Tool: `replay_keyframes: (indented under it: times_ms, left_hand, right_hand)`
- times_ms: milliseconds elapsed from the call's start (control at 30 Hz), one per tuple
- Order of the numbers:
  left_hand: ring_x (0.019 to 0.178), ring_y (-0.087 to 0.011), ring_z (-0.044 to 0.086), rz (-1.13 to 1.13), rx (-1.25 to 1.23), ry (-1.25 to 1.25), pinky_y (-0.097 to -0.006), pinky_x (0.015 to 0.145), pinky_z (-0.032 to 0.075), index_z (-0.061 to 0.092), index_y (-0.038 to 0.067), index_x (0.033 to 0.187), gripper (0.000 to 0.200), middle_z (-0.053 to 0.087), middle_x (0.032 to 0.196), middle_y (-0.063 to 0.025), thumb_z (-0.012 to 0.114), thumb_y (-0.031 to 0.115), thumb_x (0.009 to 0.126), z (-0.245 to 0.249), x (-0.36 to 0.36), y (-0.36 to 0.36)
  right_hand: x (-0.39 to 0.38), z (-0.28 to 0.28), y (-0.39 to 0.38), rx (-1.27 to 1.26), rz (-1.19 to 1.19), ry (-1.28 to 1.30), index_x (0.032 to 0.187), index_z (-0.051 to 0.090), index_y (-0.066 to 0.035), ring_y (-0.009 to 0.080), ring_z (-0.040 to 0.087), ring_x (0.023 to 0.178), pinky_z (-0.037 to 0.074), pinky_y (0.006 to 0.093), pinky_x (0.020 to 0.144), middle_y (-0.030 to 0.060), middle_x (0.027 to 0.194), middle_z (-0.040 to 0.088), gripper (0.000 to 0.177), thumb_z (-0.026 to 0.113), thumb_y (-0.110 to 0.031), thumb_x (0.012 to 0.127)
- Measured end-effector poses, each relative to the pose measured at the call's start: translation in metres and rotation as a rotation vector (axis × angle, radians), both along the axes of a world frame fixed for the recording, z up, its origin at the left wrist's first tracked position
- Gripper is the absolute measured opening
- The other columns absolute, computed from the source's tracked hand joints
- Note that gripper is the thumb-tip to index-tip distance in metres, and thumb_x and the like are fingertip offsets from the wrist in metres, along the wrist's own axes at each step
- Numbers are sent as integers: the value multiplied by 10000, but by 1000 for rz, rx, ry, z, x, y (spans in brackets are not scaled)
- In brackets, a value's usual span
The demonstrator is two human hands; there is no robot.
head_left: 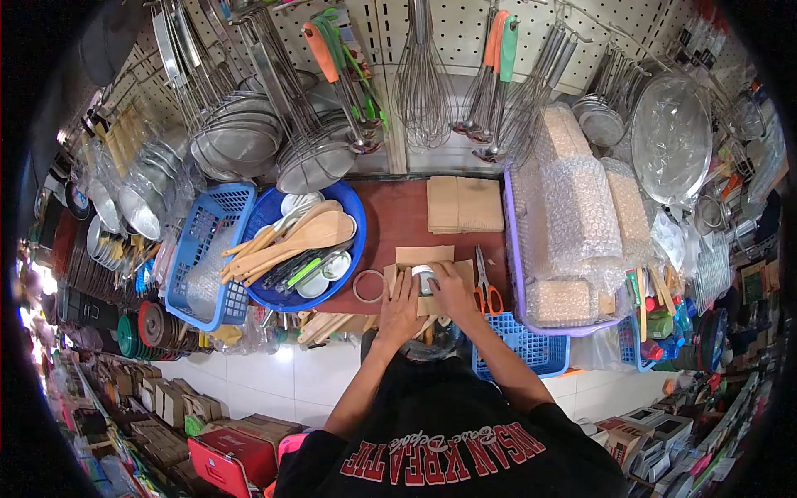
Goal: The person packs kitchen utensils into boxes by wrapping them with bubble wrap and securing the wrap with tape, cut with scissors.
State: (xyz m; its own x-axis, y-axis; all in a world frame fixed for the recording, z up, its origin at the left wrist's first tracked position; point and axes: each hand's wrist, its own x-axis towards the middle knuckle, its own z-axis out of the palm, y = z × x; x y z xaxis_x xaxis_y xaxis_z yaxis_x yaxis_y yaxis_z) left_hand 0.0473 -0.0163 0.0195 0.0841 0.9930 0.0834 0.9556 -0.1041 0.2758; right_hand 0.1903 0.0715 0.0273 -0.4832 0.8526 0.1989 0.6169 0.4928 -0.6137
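A small grey item with a white top rests on an opened piece of brown cardboard on the red-brown table. My left hand lies against its left side, fingers stretched out towards the back. My right hand touches it from the right, its fingers partly bent round the top edge. To the left of the hands is a ring of tape. Scissors with orange handles lie close to my right hand, blades pointing away.
A blue bowl of wooden spoons and utensils stands left, beside a blue basket. Folded cardboard lies at the back. A purple basket with bubble-wrapped packages is at right. Whisks and strainers hang above.
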Motion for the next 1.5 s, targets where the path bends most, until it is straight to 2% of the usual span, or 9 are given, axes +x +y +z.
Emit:
replay_keyframes:
  times_ms: [167, 267, 400, 567, 667, 900, 1000, 1200, 1500]
  left_hand:
    - [1442, -400, 296, -18, 43, -250, -572, 1185, 189, 334, 3, 1502, 846, 266, 1568, -253, 726, 335, 830, 6, -5, -2]
    - [1440, -424, 290, 10, 137, -386, -543, 1181, 227, 428, 16, 1459, 616, 251, 1572, -264, 635, 182, 903, -17, -16, -2]
    - [1446, -449, 263, 189, 272, -664, -509, 1172, 267, 536, 19, 1383, 434, 228, 1572, -278, 506, 17, 950, -4, -5, -5]
    - [1457, -418, 268, 460, 385, -582, -435, 1181, 253, 175, 21, 1559, 832, 166, 1582, -317, 668, 92, 893, -20, -2, -11]
    - [1444, -396, 318, 558, 358, -1230, -419, 1176, 266, 219, -5, 1544, 741, 262, 1564, -299, 620, 95, 929, -16, 14, -10]
    - [1426, -382, 356, 135, 211, -622, -435, 1163, 311, 378, -16, 1481, 511, 405, 1509, -239, 470, 44, 981, -22, -10, -9]
    - [1441, -369, 337, 89, 143, -527, -434, 1168, 306, 391, -6, 1478, 578, 374, 1535, -228, 583, 126, 949, -18, -16, -10]
    - [1470, -363, 281, 41, 84, -551, -453, 1176, 294, 349, 33, 1514, 921, 293, 1587, -201, 816, 244, 749, 2, -14, -13]
    - [1390, -371, 415, 109, 118, -597, -475, 1153, 323, 344, 9, 1505, 789, 426, 1510, -201, 737, 95, 826, -9, -22, -8]
  right_hand:
    - [25, 19, -13, 390, -195, -10, 1331, 519, -26, 400, 466, 1249, 331, 527, 1121, 197, 1289, 521, 541, 695, -103, 825]
    - [29, 17, -24, 94, -392, 379, 1406, 444, 4, 408, 455, 1285, 337, 489, 1121, 240, 1389, 457, 616, 693, -121, 856]
    - [35, -9, -37, -102, -348, 407, 1430, 401, 36, 400, 507, 1267, 403, 452, 1060, 272, 1386, 490, 568, 627, -138, 940]
    - [36, -18, -37, -200, -269, 384, 1417, 430, 36, 353, 597, 1176, 479, 428, 952, 275, 1253, 599, 493, 568, -176, 994]
    - [40, -11, -37, -308, -265, 405, 1412, 451, 16, 366, 586, 1143, 460, 424, 969, 256, 1232, 597, 498, 594, -178, 976]
    - [53, -29, -25, -179, -94, 310, 1454, 452, -49, 361, 601, 1087, 488, 413, 912, 208, 1220, 590, 510, 594, -188, 984]
    - [54, -30, -23, -143, -70, 223, 1471, 446, -80, 373, 587, 1096, 481, 422, 926, 213, 1226, 571, 553, 616, -146, 949]
    - [64, -17, -11, -196, 81, 115, 1474, 450, -105, 361, 581, 1105, 479, 427, 940, 183, 1276, 528, 517, 574, -141, 973]
    - [72, -40, 1, -133, 211, 135, 1489, 441, -151, 372, 560, 1130, 490, 383, 942, 213, 1293, 460, 520, 548, -124, 981]
